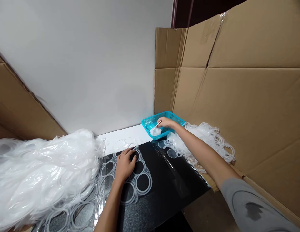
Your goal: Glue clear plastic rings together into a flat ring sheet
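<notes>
My left hand (126, 162) rests on a clear plastic sheet (139, 192) marked with rows of rings. Its fingers are spread and bent lightly over the sheet, gripping nothing that I can see. My right hand (165, 122) reaches over the turquoise basket (146, 125), its fingers closed on a thin white piece (155, 126) seen nearly edge-on. Whether that piece is a plastic disc or a flat tool, I cannot tell. Under it, a small pile of translucent white pieces (155, 131) lies in the basket.
A big heap of ringed plastic sheets (50, 170) covers the left side. Right of the basket lies a tangle of plastic ring scraps (208, 138), with loose clear discs (172, 153) beside it on the black tabletop (162, 183). Cardboard (249, 106) walls the right side.
</notes>
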A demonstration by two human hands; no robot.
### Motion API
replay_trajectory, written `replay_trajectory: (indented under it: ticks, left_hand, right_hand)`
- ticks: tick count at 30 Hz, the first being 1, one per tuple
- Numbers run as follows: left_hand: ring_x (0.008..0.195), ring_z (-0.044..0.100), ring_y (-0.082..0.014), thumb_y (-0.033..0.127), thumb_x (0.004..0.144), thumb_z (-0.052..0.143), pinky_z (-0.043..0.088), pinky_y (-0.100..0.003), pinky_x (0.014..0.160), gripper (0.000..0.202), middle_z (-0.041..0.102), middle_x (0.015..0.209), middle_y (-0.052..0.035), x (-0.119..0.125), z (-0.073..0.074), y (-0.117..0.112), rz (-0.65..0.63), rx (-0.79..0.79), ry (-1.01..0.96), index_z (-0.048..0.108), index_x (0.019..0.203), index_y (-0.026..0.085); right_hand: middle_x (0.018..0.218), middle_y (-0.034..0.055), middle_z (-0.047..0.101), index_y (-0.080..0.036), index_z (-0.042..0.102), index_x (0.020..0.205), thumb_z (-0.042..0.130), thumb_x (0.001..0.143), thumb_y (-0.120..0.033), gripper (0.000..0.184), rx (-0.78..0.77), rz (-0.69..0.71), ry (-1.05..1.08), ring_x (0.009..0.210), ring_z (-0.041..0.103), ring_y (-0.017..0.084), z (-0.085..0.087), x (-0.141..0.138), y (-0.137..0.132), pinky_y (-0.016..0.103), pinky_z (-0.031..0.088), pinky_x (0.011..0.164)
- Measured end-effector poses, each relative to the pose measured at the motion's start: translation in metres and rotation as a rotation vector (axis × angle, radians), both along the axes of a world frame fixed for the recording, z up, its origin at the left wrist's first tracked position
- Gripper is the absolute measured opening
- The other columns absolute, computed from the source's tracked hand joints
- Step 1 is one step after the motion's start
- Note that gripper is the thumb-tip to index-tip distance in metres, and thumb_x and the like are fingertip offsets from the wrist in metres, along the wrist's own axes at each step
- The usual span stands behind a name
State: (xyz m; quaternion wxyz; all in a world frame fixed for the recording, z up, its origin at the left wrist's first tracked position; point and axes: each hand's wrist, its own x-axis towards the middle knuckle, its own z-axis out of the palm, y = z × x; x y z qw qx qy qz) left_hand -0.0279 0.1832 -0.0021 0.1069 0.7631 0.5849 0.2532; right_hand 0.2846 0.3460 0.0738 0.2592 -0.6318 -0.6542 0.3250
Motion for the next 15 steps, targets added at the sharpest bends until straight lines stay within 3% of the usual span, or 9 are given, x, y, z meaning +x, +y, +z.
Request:
replay_trajectory:
  ticks: [4, 7, 15]
  left_hand:
    - [0.140, 0.057, -0.0310, 0.032, 0.097, 0.054, 0.042, -0.052, 0.117, 0.032, 0.068, 0.145, -0.0078, 0.000, 0.000, 0.000, -0.001, -0.005, -0.004, 0.075, 0.121, 0.026]
    - [0.140, 0.057, -0.0315, 0.032, 0.098, 0.054, 0.042, -0.053, 0.117, 0.033, 0.068, 0.146, -0.0085, 0.001, 0.000, 0.000, -0.001, -0.005, 0.001, 0.075, 0.122, 0.025]
    - [0.141, 0.056, -0.0319, 0.033, 0.098, 0.053, 0.041, -0.054, 0.117, 0.034, 0.067, 0.146, -0.0090, 0.001, 0.000, -0.001, -0.004, -0.008, -0.002, 0.075, 0.123, 0.024]
  right_hand:
    - [0.075, 0.0008, 0.070, -0.016, 0.069, 0.082, 0.078, 0.084, -0.025, 0.013, 0.021, 0.039, -0.078, 0.066, 0.057, 0.013, 0.007, -0.004, -0.007, 0.022, 0.037, 0.058]
    - [0.076, 0.0036, 0.075, -0.015, 0.073, 0.080, 0.069, 0.096, -0.035, 0.025, -0.020, 0.102, -0.128, 0.062, 0.058, 0.013, 0.010, -0.014, -0.011, 0.024, 0.038, 0.056]
    - [0.074, 0.0109, 0.078, -0.013, 0.077, 0.069, 0.065, 0.099, -0.044, 0.044, -0.046, 0.135, -0.288, 0.059, 0.063, 0.016, 0.012, -0.045, -0.010, 0.026, 0.040, 0.058]
